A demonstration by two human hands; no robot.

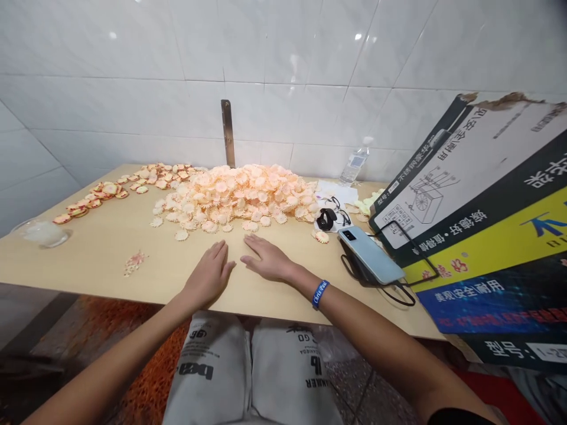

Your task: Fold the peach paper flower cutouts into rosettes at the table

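My left hand (209, 270) lies flat on the wooden tabletop (168, 265), fingers stretched forward and holding nothing. Beside it, a small gap away, my right hand (267, 258) rests palm down with its fingers out, also bare of any object. Just beyond my fingertips is a large heap of pale pink, scallop-edged discs (248, 192), perhaps petals or flower pieces. To the left of the heap, a curved row of similar discs with red edges (108, 189) runs toward the table's left side. A little pile of pinkish scraps (134, 262) sits left of my left hand.
A clear cup with whitish contents (46, 234) stands far left. At right are a light-blue phone (371, 255) on a dark stand, a black watch (326, 219), glasses (342, 213), a plastic bottle (354, 165) and a large printed cardboard panel (487, 236). A metal strip (227, 133) leans on the wall.
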